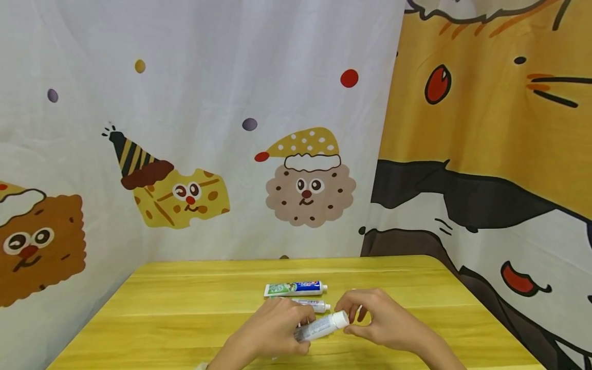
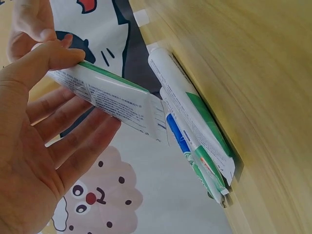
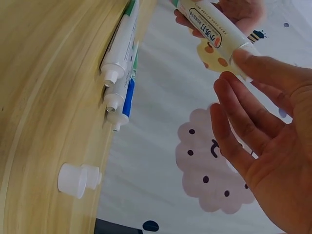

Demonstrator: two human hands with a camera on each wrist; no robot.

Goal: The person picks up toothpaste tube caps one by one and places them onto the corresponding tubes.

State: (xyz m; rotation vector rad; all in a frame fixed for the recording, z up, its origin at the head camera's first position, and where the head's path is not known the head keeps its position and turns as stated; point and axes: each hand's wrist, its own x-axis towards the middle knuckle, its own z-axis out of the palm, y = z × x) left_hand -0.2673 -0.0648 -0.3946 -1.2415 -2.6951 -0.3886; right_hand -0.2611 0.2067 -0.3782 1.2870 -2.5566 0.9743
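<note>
My left hand [image 1: 275,324] grips a white-and-green toothpaste tube [image 1: 319,328], tilted and held above the table. A wide white cap [image 1: 341,319] sits at its right end. At that cap, my right hand [image 1: 386,319] pinches with thumb and forefinger, while its other fingers [image 3: 239,119] stay spread in the right wrist view. Beyond the left hand lie a blue-and-green toothpaste tube [image 1: 293,289] and a whiter one [image 1: 318,306], side by side. A third white-and-green tube [image 2: 183,92] shows in the left wrist view; in the head view it is hidden. Their nozzles are bare.
Loose white caps, one wide [image 3: 72,180] and one smaller [image 3: 91,176] beside it, stand on the table to the right of the tubes. The yellow wooden table [image 1: 185,288] ends at a printed curtain [image 1: 199,103] behind and at the sides.
</note>
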